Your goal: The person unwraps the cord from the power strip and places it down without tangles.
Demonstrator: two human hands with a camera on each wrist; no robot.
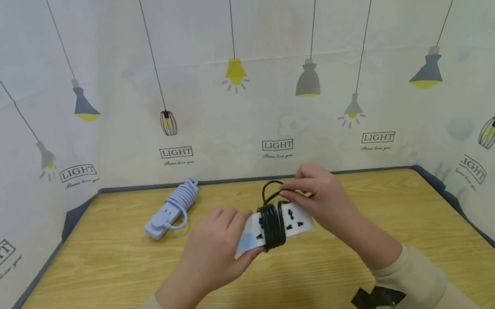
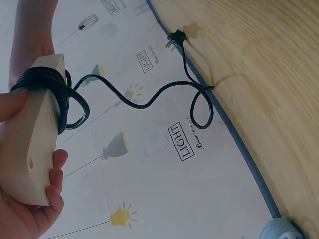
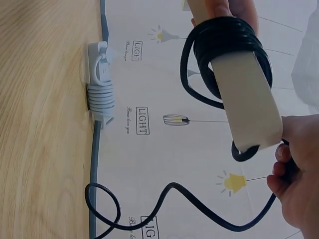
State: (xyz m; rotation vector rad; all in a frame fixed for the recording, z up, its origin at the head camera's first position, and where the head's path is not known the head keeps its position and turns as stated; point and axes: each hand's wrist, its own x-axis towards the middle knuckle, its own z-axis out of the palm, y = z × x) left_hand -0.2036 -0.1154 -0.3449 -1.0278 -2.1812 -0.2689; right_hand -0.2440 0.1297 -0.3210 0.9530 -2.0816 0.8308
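Note:
A white power strip with black sockets is tilted above the table, its middle wrapped in several turns of black cord. My left hand grips its left end, with the thumb along the lower edge. At the other end my right hand pinches the loose part of the cord between thumb and fingertips. In the left wrist view the free cord runs off in a wavy line to a black plug near the table's edge. The right wrist view shows the strip's plain back.
A second, pale power strip lies at the back left of the wooden table, its light cord coiled around it. A white cloth backdrop printed with hanging lamps rises behind the table's dark edge.

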